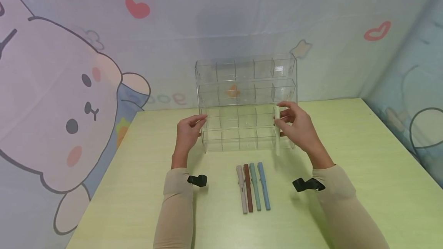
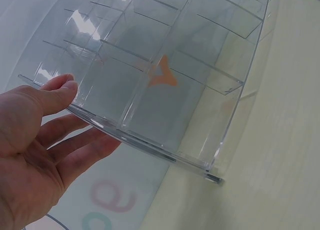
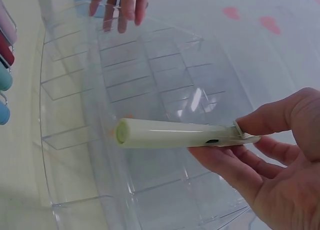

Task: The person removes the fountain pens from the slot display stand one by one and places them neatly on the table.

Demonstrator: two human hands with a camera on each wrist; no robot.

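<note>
A clear stepped rack [image 1: 247,128] with small divided compartments stands on the table. My left hand [image 1: 187,133] holds its left side edge; in the left wrist view the thumb [image 2: 62,92] lies on one face of the panel and the other fingers are behind it. At the rack's right end, my right hand [image 1: 298,128] pinches a pale green-white pen [image 1: 277,141] near its upper, clip end. The pen hangs roughly upright in front of the right-hand compartments, its free end [image 3: 121,133] towards the table. Whether it touches the rack cannot be told.
On the table in front of the rack, a pinkish pen [image 1: 242,189], a brown-red pen [image 1: 248,188], a green pen [image 1: 255,186] and a blue pen [image 1: 264,186] lie side by side. A printed cloth [image 1: 225,18] hangs behind the rack.
</note>
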